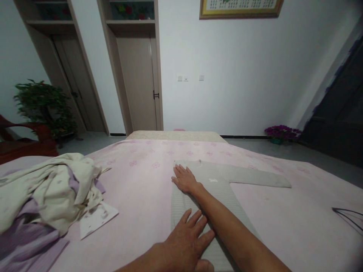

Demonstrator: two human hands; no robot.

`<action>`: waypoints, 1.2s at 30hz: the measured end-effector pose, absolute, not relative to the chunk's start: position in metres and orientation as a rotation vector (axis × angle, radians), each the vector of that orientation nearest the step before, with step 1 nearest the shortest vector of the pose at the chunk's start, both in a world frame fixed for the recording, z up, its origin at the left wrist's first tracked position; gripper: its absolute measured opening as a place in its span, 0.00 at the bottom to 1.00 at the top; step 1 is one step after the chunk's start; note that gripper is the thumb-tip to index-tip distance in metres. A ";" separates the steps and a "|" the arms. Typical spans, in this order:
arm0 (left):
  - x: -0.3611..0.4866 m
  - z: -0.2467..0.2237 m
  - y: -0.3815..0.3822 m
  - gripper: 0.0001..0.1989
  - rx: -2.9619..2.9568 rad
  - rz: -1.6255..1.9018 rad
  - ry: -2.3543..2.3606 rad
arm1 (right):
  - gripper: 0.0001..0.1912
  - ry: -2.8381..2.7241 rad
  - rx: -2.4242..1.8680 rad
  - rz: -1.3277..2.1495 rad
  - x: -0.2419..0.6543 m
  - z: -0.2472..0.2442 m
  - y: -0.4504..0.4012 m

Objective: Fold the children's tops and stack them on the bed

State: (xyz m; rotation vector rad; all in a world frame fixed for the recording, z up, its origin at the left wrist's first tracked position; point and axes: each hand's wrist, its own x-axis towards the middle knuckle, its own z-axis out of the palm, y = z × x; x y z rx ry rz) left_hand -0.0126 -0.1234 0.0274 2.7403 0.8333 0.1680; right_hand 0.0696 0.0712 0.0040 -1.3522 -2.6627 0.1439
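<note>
A light grey ribbed long-sleeved top (218, 192) lies flat on the pink flowered sheet (141, 196), one sleeve stretched out to the right. No sleeve shows on its left side. My right hand (185, 179) rests palm down near the collar at the upper left edge of the top, fingers apart. Lower down, my left hand (190, 238) is spread over the body of the top, close beside my right forearm. Neither hand grips the cloth. My forearms cover part of the garment.
Crumpled cream and purple clothes (62, 192) lie at the left, with a white patterned piece (98, 219) beside them. A thin black wire-like object (347, 215) is at the right edge. Beyond the sheet stands a beige surface (176, 135).
</note>
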 end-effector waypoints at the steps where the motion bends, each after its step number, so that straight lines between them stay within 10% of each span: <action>1: -0.012 0.027 -0.125 0.42 2.750 0.171 0.813 | 0.35 -2.659 -1.345 0.124 0.071 0.004 0.071; 12: -0.023 0.038 -0.137 0.24 2.560 0.483 0.931 | 0.31 -2.638 -1.310 0.102 0.134 0.006 0.054; 36: -0.014 0.019 -0.118 0.30 2.695 0.271 1.172 | 0.26 -0.961 -2.466 0.056 0.466 0.019 0.064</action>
